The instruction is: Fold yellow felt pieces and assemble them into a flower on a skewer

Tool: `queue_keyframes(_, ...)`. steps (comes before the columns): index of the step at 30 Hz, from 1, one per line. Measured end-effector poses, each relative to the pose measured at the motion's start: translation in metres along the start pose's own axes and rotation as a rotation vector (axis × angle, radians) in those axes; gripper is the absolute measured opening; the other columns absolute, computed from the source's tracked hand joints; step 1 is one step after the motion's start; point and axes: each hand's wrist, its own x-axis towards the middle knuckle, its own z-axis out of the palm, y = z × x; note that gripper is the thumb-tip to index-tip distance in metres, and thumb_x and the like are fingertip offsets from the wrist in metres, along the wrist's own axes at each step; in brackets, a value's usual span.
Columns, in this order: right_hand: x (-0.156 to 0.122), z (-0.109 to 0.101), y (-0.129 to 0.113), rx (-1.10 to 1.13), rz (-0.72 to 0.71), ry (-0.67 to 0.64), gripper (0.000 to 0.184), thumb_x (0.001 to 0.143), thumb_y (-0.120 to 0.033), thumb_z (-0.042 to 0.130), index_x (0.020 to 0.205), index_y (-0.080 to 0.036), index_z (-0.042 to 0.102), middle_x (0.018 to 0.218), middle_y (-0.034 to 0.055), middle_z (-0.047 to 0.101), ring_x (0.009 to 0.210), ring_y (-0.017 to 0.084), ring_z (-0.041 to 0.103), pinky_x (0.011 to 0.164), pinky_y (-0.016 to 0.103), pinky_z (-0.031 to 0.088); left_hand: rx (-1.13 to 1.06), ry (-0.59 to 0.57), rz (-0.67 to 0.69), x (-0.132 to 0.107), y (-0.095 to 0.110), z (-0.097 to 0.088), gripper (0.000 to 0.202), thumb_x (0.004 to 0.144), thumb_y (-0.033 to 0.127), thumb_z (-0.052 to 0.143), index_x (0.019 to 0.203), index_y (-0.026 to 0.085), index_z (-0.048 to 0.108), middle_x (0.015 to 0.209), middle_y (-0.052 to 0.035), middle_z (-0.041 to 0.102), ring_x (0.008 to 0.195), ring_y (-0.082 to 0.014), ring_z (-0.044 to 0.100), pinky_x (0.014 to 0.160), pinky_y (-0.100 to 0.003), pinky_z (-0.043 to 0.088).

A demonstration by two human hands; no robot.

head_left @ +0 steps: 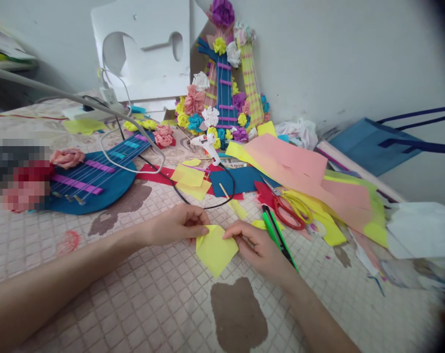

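A small sheet of yellow crepe paper hangs between my two hands over the tablecloth, one corner pointing down toward me. My left hand pinches its upper left edge, where the paper looks folded over. At the upper right edge, the fingertips of my right hand are closed on the same sheet. Just beyond my right hand lies a green utility knife. More yellow paper squares rest ahead of my left hand, beside a thin stick.
Red and yellow scissors lie right of the knife, near stacked pink paper. A white glue gun stands ahead with its black cord looping toward me. A blue paper guitar lies left; flower-decorated ones lean against the wall.
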Motion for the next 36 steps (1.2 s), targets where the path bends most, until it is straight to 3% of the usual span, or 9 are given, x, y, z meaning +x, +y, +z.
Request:
queue_keyframes(2, 0.001, 0.003, 0.003, -0.073, -0.049, 0.042, 0.028, 0.08, -0.003, 0.046, 0.096, -0.023, 0.056, 0.092, 0.002, 0.06, 0.085, 0.015, 0.055, 0.073, 0.028, 0.044, 0.024, 0.06, 0.053, 0.001, 0.001, 0.001, 0.022, 0.083, 0.035, 0.057, 0.088, 0.014, 0.056, 0.075, -0.0004, 0.06, 0.063, -0.0101, 0.055, 0.056, -0.021, 0.044)
queue_keyframes(4, 0.001, 0.006, 0.005, -0.167, -0.093, 0.125, 0.026, 0.076, -0.004, 0.051, 0.093, -0.023, 0.055, 0.092, 0.0026, 0.059, 0.081, 0.016, 0.055, 0.069, 0.027, 0.045, 0.094, 0.211, 0.152, 0.0, 0.003, 0.001, 0.019, 0.084, 0.03, 0.053, 0.095, 0.015, 0.055, 0.085, -0.0027, 0.062, 0.075, -0.0132, 0.059, 0.065, -0.026, 0.048)
queue_keyframes(7, 0.001, 0.009, 0.007, -0.297, -0.058, 0.267, 0.018, 0.079, -0.007, 0.051, 0.089, -0.022, 0.054, 0.092, 0.0037, 0.053, 0.074, 0.014, 0.053, 0.063, 0.026, 0.045, 0.361, 0.369, 0.336, -0.005, 0.007, 0.002, 0.024, 0.077, 0.014, 0.053, 0.1, 0.018, 0.054, 0.099, -0.0039, 0.06, 0.096, -0.0173, 0.057, 0.085, -0.035, 0.047)
queue_keyframes(11, 0.001, 0.013, 0.009, -0.374, 0.012, 0.259, 0.015, 0.079, -0.006, 0.052, 0.084, -0.021, 0.053, 0.092, 0.0036, 0.046, 0.075, 0.014, 0.052, 0.062, 0.025, 0.045, 0.672, 0.237, 0.444, -0.01, 0.004, 0.012, 0.041, 0.064, 0.004, 0.058, 0.102, 0.021, 0.055, 0.105, -0.0044, 0.054, 0.102, -0.02, 0.051, 0.088, -0.035, 0.045)
queue_keyframes(16, 0.001, 0.014, 0.013, -0.394, 0.01, 0.133, 0.027, 0.071, 0.002, 0.051, 0.086, -0.021, 0.049, 0.093, 0.0018, 0.046, 0.065, 0.01, 0.047, 0.06, 0.025, 0.043, 0.846, 0.268, 0.454, -0.005, -0.008, 0.023, 0.022, 0.071, 0.003, 0.058, 0.088, 0.017, 0.058, 0.096, -0.0056, 0.056, 0.093, -0.0202, 0.052, 0.083, -0.034, 0.043)
queue_keyframes(20, -0.001, 0.008, 0.012, -0.348, 0.017, 0.046, 0.039, 0.07, 0.004, 0.049, 0.099, -0.022, 0.048, 0.103, 0.0033, 0.045, 0.071, 0.011, 0.049, 0.063, 0.024, 0.045, 0.86, 0.248, 0.47, -0.003, -0.009, 0.019, 0.014, 0.078, 0.003, 0.052, 0.076, 0.016, 0.059, 0.089, -0.0042, 0.058, 0.087, -0.0175, 0.053, 0.08, -0.031, 0.041)
queue_keyframes(26, -0.002, -0.001, 0.006, -0.34, -0.001, -0.064, 0.016, 0.083, -0.006, 0.053, 0.086, -0.022, 0.053, 0.099, 0.0022, 0.049, 0.086, 0.014, 0.053, 0.074, 0.027, 0.045, 0.837, 0.171, 0.399, -0.006, -0.005, 0.011, 0.017, 0.074, 0.003, 0.058, 0.084, 0.016, 0.061, 0.088, -0.0024, 0.062, 0.087, -0.0169, 0.056, 0.082, -0.031, 0.039)
queue_keyframes(31, -0.002, 0.001, 0.004, -0.356, 0.012, -0.052, 0.026, 0.082, -0.005, 0.054, 0.1, -0.023, 0.051, 0.106, 0.0046, 0.049, 0.088, 0.015, 0.053, 0.075, 0.029, 0.047, 0.769, 0.077, 0.418, -0.004, -0.004, 0.004, 0.008, 0.08, 0.009, 0.055, 0.082, 0.016, 0.06, 0.087, -0.0031, 0.061, 0.084, -0.0155, 0.057, 0.079, -0.028, 0.042)
queue_keyframes(36, -0.003, 0.003, 0.004, -0.424, -0.06, -0.052, 0.015, 0.086, -0.008, 0.049, 0.087, -0.022, 0.055, 0.099, 0.005, 0.05, 0.09, 0.017, 0.054, 0.08, 0.032, 0.047, 0.818, 0.225, 0.507, -0.005, -0.003, 0.01, 0.012, 0.085, 0.012, 0.05, 0.078, 0.016, 0.058, 0.091, -0.0054, 0.062, 0.085, -0.0163, 0.057, 0.077, -0.029, 0.043)
